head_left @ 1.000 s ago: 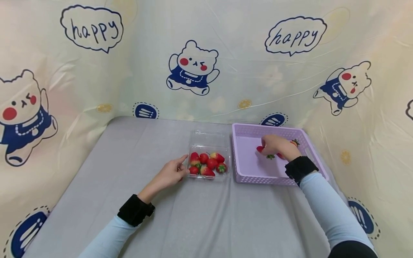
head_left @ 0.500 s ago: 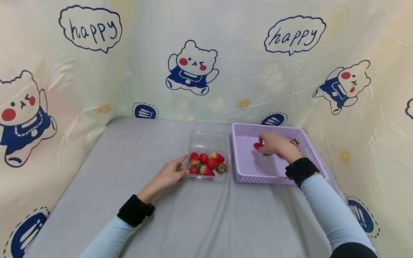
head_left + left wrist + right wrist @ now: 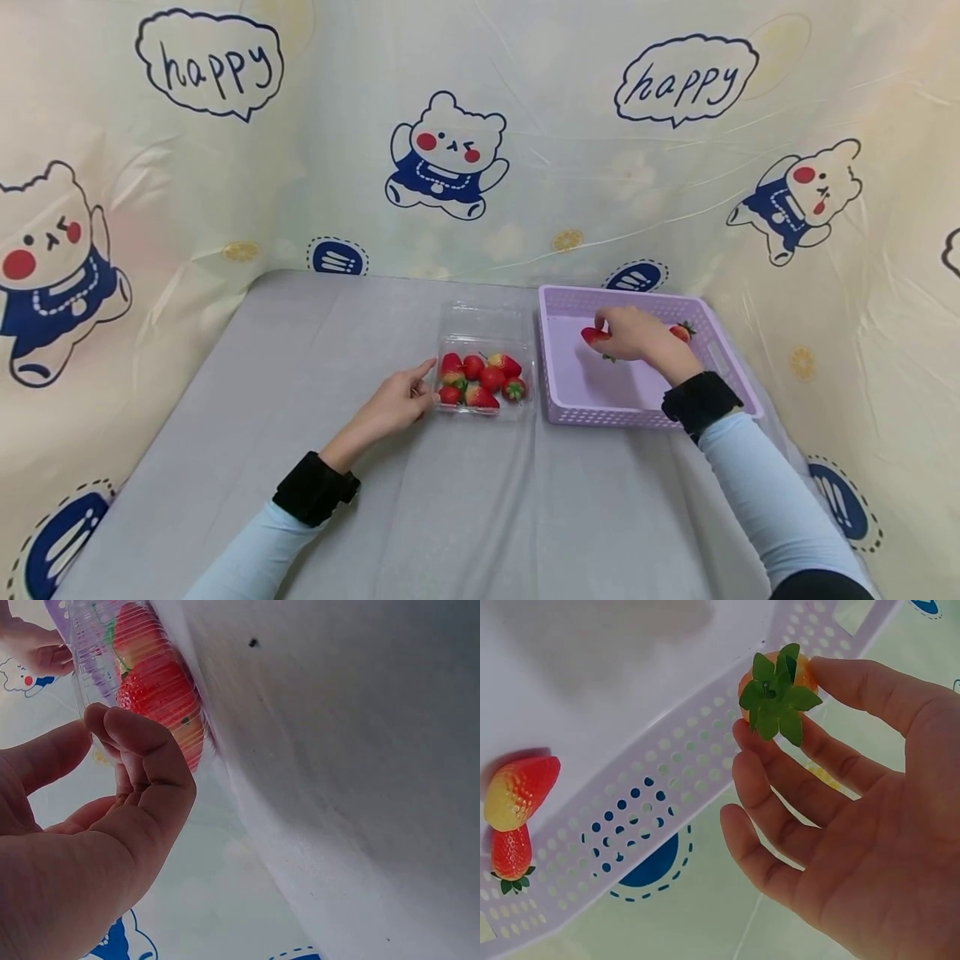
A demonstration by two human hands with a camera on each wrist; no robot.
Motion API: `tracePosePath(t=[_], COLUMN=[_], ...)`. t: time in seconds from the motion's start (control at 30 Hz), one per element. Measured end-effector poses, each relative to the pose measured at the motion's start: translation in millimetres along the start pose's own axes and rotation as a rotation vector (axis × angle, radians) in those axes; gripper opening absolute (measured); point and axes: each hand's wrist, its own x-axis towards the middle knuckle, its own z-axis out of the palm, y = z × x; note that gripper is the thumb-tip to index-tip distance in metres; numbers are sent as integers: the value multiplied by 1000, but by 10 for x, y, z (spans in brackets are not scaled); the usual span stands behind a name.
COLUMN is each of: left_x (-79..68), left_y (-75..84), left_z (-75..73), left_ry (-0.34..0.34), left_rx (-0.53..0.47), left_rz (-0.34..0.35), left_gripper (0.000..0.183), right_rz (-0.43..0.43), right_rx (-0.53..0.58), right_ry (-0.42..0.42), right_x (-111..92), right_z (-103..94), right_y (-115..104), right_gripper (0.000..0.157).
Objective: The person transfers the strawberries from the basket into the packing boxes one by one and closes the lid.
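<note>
My right hand (image 3: 639,335) pinches a strawberry (image 3: 594,335) by its sides, over the purple basket (image 3: 592,414). In the right wrist view the strawberry's green leafy cap (image 3: 778,697) faces the camera, between thumb and fingertips. To the left, my left hand (image 3: 393,402) holds the near-left rim of a clear plastic box (image 3: 486,321). The left wrist view shows thumb and curled forefinger meeting at that rim. Several red strawberries (image 3: 491,379) lie inside the box, whose lid stands open at the back.
Two more strawberries (image 3: 522,793) lie by the basket's wall in the right wrist view. A grey cloth covers the table (image 3: 450,508). A printed curtain (image 3: 558,150) hangs close behind the table and at both sides.
My right hand has shifted a little left and up with the strawberry, uncovering more of the strawberry at the basket's right. The left hand and the box have stayed put.
</note>
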Motion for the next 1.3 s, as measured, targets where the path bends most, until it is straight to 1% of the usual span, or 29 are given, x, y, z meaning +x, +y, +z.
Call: tracePosePath(t=[0.17, 0.3, 0.5, 0.63, 0.93, 1.13, 1.3], left_x=[2, -2, -2, -4, -1, 10, 9], left_y=[3, 7, 5, 7, 21, 17, 0], left_z=[0, 2, 0, 2, -2, -1, -2], left_ry=[-3, -2, -9, -7, -3, -2, -4], left_rx=[-2, -7, -4, -3, -9, 1, -4], left_rz=[-8, -10, -6, -7, -14, -15, -4], left_gripper=[67, 67, 67, 67, 67, 67, 67], right_rz=[-1, -10, -55, -81, -97, -122, -146], right_rx=[12, 33, 47, 33, -2, 5, 16], right_ry=[20, 55, 111, 142, 174, 219, 238], right_x=[-32, -61, -96, -96, -103, -113, -116], right_z=[17, 38, 70, 98, 106, 153, 183], right_y=[-30, -52, -79, -100, -155, -173, -199], right_gripper=[31, 31, 30, 32, 32, 29, 29])
